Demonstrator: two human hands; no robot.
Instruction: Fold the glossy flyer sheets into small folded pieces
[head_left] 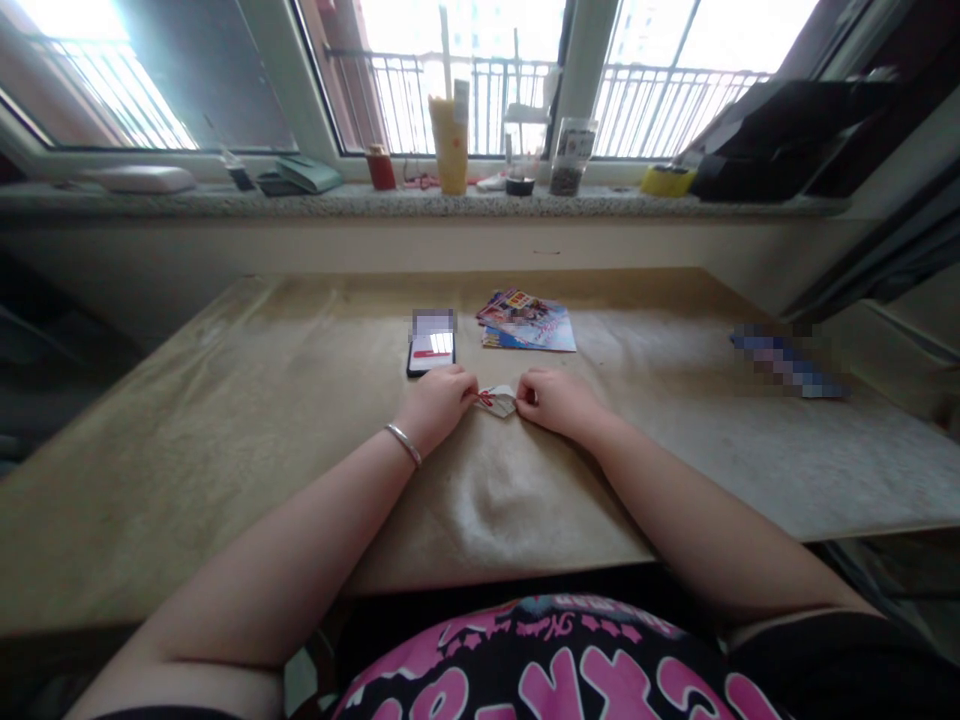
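Between my two hands, just over the tabletop, is a small piece of folded white paper [498,401] with red and dark marks. My left hand [441,398], with a silver bangle at the wrist, pinches its left end. At the right end, my right hand [556,402] has its fingers curled in and pinches the paper's edge. Just beyond my left hand lies a phone [433,345] with its screen lit. A small pile of colourful printed booklets or cards [529,322] lies past the paper.
A tan cloth covers the table [225,430]. At its right lies a blurred blue item [784,362]. On the stone windowsill [480,203] stand a yellow cup [450,145], a red jar [380,168], clear containers [573,157], a yellow tape roll [667,180] and a black bag-like object [772,145].
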